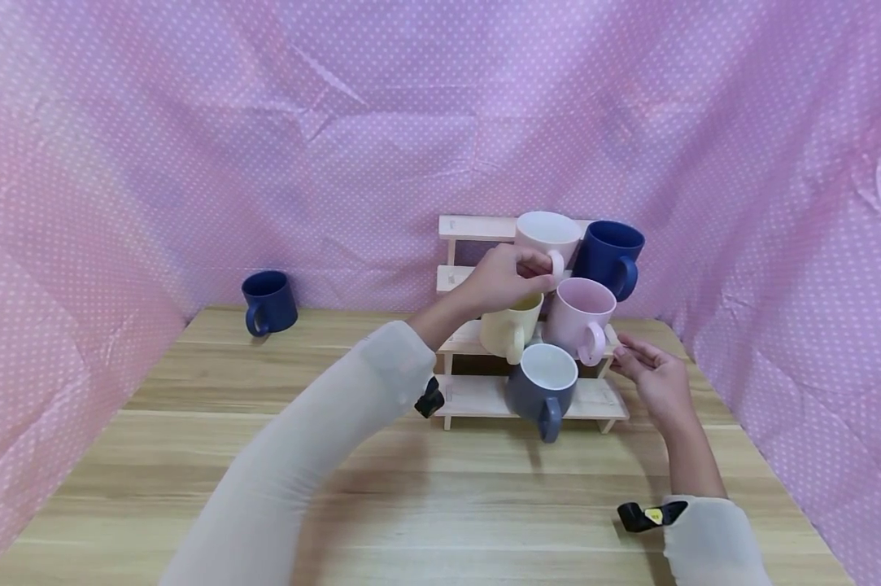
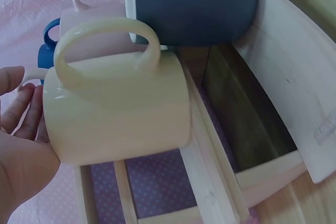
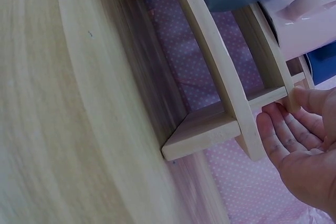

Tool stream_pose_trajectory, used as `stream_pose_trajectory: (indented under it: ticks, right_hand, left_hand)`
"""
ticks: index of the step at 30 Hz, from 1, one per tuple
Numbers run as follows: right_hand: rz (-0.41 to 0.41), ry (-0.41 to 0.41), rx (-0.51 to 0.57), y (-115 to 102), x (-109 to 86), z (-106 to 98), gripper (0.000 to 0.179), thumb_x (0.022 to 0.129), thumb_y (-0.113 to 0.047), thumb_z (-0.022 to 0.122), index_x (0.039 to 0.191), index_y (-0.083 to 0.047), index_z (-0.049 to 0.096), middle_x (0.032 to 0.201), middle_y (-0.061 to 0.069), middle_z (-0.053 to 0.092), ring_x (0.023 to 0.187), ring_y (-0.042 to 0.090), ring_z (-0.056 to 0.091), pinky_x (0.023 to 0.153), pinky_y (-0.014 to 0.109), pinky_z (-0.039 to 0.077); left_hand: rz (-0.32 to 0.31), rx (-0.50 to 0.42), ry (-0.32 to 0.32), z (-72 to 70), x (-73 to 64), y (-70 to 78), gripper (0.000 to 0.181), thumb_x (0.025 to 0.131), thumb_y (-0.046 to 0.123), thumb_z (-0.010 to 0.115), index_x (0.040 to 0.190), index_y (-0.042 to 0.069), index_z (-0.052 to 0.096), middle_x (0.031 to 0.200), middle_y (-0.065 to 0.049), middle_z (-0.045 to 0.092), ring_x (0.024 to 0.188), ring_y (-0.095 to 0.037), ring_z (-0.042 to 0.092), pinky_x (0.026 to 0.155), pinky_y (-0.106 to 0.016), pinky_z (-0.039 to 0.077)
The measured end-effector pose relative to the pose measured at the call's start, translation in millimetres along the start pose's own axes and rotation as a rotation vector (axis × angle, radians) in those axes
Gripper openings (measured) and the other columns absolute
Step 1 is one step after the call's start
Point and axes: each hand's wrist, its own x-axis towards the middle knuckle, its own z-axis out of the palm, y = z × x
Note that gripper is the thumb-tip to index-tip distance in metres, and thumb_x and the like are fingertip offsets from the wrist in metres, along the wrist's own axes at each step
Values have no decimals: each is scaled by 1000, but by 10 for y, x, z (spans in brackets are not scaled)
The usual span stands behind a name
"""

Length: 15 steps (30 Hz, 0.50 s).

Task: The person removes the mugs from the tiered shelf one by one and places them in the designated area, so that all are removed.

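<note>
My left hand (image 1: pixel 509 281) pinches the handle of a pale pink mug with a white inside (image 1: pixel 534 241), at the upper level of a stepped wooden rack (image 1: pixel 477 396). Low at the rack's right side, my right hand (image 1: pixel 658 384) holds the end of a shelf, thumb above and fingers beneath, as the right wrist view shows. A cream-yellow mug (image 2: pixel 121 108) sits below my left hand. Beside it is a pink mug (image 1: pixel 582 313), with a navy mug (image 1: pixel 608 248) behind. On the lowest step stands a dark grey mug (image 1: pixel 538 387), handle toward me.
A second navy mug (image 1: pixel 272 301) stands apart at the table's back left. The wooden table (image 1: pixel 213 448) runs in front of the rack. A pink dotted cloth (image 1: pixel 338 179) hangs behind and along both sides.
</note>
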Motion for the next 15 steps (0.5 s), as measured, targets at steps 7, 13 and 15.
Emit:
stream_pose_trajectory:
  ticks: [7, 13, 15]
  right_hand:
    - [-4, 2, -6, -17, -4, 9, 55, 101, -5, 64, 142, 23, 40, 94, -15, 74, 81, 5, 74, 80, 19, 59]
    - [1, 2, -15, -3, 6, 2, 55, 101, -6, 64, 142, 21, 40, 95, -15, 73, 81, 5, 74, 80, 19, 59]
    - [5, 1, -13, 7, 8, 0, 55, 101, -6, 64, 142, 21, 40, 95, -15, 73, 82, 5, 74, 80, 19, 59]
  left_hand:
    - [-137, -169, 6, 35, 10, 76, 25, 98, 15, 71, 117, -1, 71, 110, -9, 72, 95, -15, 66, 79, -23, 58]
    - [-230, -321, 45, 68, 16, 101, 19, 96, 9, 72, 111, -1, 70, 105, -8, 71, 100, -26, 68, 72, -25, 59]
    - [-243, -344, 46, 80, 21, 104, 16, 95, 8, 73, 108, -2, 69, 101, -7, 71, 103, -30, 68, 70, -24, 58]
